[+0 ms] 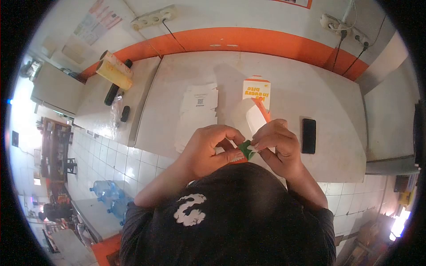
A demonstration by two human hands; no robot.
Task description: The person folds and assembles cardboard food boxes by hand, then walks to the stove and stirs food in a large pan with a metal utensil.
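Both hands meet over the near edge of a pale grey table [310,84]. My left hand [208,148] and my right hand [277,142] pinch one small folded carton piece [246,149], green and white with an orange edge, between their fingertips. Just beyond the hands stands a white and orange printed carton box [256,91] with an orange flap hanging toward me. A stack of flat white carton blanks [197,113] lies to the left of the box, close to my left hand.
A black phone [308,135] lies flat right of my right hand. On a second table to the left are a yellow roll [114,73], a black object [112,94] and a plastic bag [116,108]. Wall sockets with cables sit above. Water jugs [108,195] stand on the tiled floor.
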